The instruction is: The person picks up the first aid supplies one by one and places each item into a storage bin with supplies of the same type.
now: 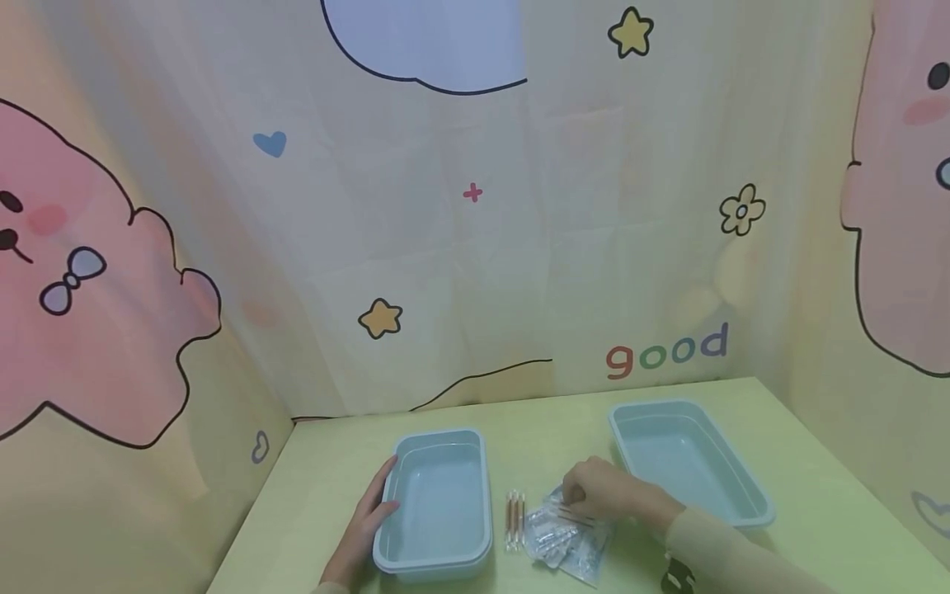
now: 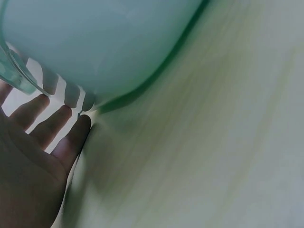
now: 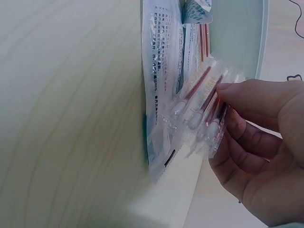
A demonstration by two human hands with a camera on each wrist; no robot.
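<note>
My left hand rests on the left side of a light blue plastic bin. The thumb lies over the rim, and in the left wrist view straight fingers touch the outer wall. My right hand pinches several reddish-brown cotton swabs with white tips, in clear wrappers, between thumb and fingers. Below it lies a pile of clear plastic packets. Beside these, a printed wrapper shows in the right wrist view. A short row of similar swabs lies between bin and pile.
A second light blue bin stands at the right, behind my right forearm. The pale yellow table ends at a printed cloth backdrop, with more cloth on both sides. A dark patterned item shows under my right sleeve.
</note>
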